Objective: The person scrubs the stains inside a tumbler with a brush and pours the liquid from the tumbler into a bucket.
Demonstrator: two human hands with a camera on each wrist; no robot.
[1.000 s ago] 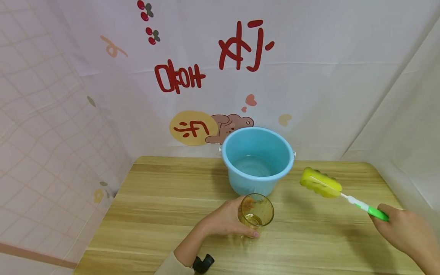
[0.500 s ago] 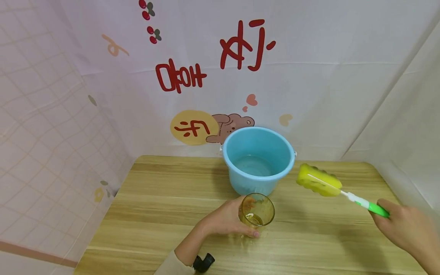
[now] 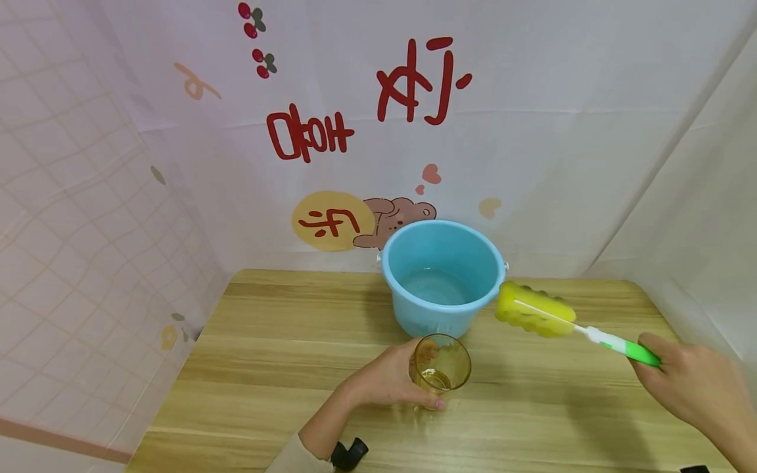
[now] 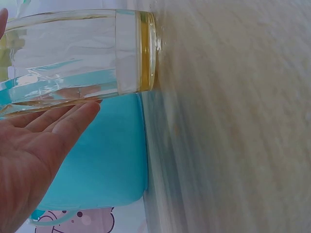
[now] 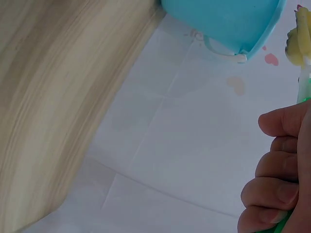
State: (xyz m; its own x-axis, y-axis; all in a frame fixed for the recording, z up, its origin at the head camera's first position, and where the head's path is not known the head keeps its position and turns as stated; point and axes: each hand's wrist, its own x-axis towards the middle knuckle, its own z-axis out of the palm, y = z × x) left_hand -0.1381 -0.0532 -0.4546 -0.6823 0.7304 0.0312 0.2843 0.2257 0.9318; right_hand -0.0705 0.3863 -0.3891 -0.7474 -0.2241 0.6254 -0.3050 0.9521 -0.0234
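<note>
An amber-tinted glass point(image 3: 442, 362) stands upright on the table, and my left hand point(image 3: 387, 378) grips it round its left side. The left wrist view shows the glass point(image 4: 73, 53) with its base on the wood and the fingers of the hand point(image 4: 39, 141) along its wall. My right hand point(image 3: 688, 381) grips the green handle of a brush with a yellow sponge head point(image 3: 535, 310), held in the air right of the bucket. In the right wrist view the fingers of that hand point(image 5: 279, 179) curl round the handle; the sponge head point(image 5: 301, 39) is partly cut off.
A light blue bucket point(image 3: 446, 318) with some liquid in its bottom stands behind the glass, near the back edge of the wooden table point(image 3: 284, 335). A printed white cloth point(image 3: 562, 164) hangs behind and at both sides. A black object point(image 3: 349, 454) lies by the left wrist.
The right hand has moved slightly left with the brush, bringing the sponge head closer to the bucket's rim. The left hand and glass have stayed in place.
</note>
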